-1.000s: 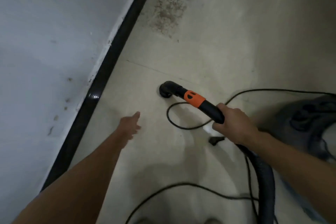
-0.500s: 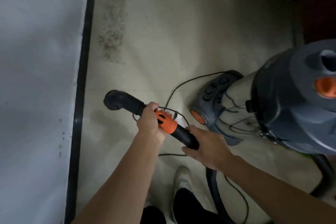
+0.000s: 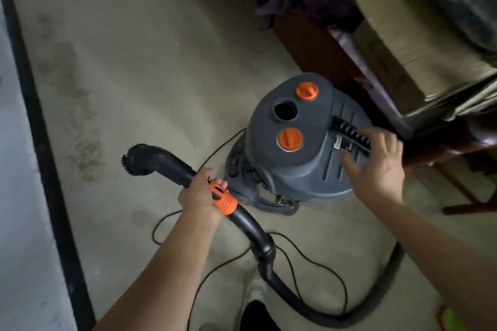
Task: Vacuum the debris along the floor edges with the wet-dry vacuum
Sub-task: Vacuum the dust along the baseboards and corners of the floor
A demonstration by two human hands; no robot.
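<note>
**Position.** Grey drum-shaped plastic wet-dry vacuum (image 3: 301, 158) stands on the beige floor (image 3: 161, 62), right of centre, close to dark wooden furniture (image 3: 309, 43). The lid carries 2 orange round caps and 1 open round port.

**Wand.** Black curved wand with orange collar (image 3: 223, 200) ends in a round brush nozzle (image 3: 135, 160). The nozzle sits near, not on, the brown gritty debris patch (image 3: 86, 150) lying beside the black skirting strip (image 3: 40, 129).

**Hands.**
- Left hand (image 3: 200, 193): clenched round the wand at the collar.
- Right hand (image 3: 376, 166): fingers spread and released over the black ribbed carry handle (image 3: 349, 133). Contact cannot be told.

**Progress (judgement).** Early. The patch lies uncollected and no cleaned strip is distinguishable. Left to do: bring the nozzle to the edge and run it along the skirting.

**Unclear.**
- Motor state is not shown.
- Whether the nozzle touches the floor cannot be told.
- The black corrugated hose (image 3: 322, 314) passes behind the right forearm, so its drum joint is hidden.
- The thin black power cord (image 3: 309, 258) loops on the floor, its plug out of view.
- Motion blur throughout.
</note>
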